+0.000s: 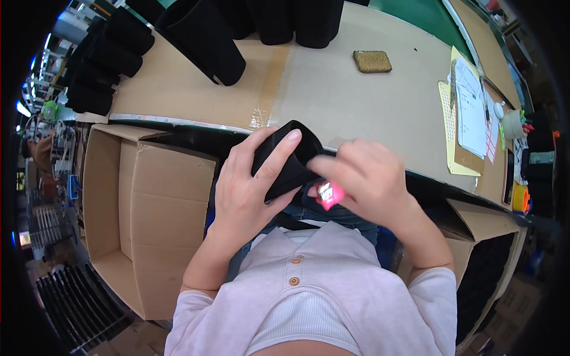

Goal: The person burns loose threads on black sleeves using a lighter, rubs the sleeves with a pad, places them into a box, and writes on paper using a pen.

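My left hand (246,175) is wrapped round a black cylindrical fabric pouch (274,178), its thumb below and fingers over the upper side. Tilted, the pouch shows its open mouth toward my right hand. Closed and slightly blurred, my right hand (371,181) grips a small pink object with a shiny metal end (330,195), whose kind I cannot tell. The right fingertips are right at the pouch's rim. Both hands are in front of my body, at the near edge of the table (350,101).
More black pouches (205,41) stand along the table's far left. A brown sponge-like block (373,62) lies on the tabletop. Papers on a clipboard (469,118) are at the right. An open cardboard box (172,225) is at my left, another box (484,222) at my right.
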The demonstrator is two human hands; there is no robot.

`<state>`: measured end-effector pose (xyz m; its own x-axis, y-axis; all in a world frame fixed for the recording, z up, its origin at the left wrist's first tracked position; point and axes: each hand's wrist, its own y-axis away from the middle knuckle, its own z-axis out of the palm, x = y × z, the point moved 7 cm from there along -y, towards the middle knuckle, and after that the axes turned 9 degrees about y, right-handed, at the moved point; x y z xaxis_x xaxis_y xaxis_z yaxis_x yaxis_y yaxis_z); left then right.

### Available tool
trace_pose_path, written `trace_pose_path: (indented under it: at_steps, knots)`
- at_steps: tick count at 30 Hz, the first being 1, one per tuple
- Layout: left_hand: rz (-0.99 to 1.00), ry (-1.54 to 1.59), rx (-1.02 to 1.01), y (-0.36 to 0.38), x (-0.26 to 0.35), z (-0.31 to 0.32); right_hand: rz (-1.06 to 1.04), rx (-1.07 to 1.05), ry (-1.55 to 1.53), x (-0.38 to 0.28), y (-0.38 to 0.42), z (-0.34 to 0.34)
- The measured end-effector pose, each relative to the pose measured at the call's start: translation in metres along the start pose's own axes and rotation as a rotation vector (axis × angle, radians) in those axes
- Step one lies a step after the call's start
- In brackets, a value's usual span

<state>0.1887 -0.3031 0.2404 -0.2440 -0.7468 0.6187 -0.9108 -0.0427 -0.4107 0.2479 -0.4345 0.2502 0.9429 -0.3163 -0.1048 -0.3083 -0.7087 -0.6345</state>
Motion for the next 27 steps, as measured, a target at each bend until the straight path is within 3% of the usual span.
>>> trace_pose_path:
  at_steps: [2,7,11,16,22,26,27]
  knots:
    - [0.004,-0.001,-0.003,-0.001,0.001,0.0,-0.019,0.021,0.024,-0.003,0.002,-0.004]
    - [0.223,0.183,0.148,-0.011,0.014,-0.01,-0.012,-0.034,-0.33,0.005,-0.005,-0.013]
    - [0.21,0.619,0.253,-0.016,0.014,-0.016,0.601,0.088,-1.118,0.017,-0.007,-0.006]
    - [0.291,0.593,0.322,-0.021,0.002,-0.01,0.436,-0.057,-0.952,0.019,-0.006,0.001]
    - [0.33,0.643,0.326,-0.023,-0.006,-0.009,0.282,-0.078,-0.666,0.022,-0.019,-0.006]
    - [0.254,1.377,0.099,-0.031,0.007,-0.02,0.034,-0.162,-0.61,0.028,-0.047,-0.017]
    - [0.265,1.365,0.116,-0.035,0.002,-0.023,0.013,-0.163,-0.612,0.028,-0.051,-0.012]
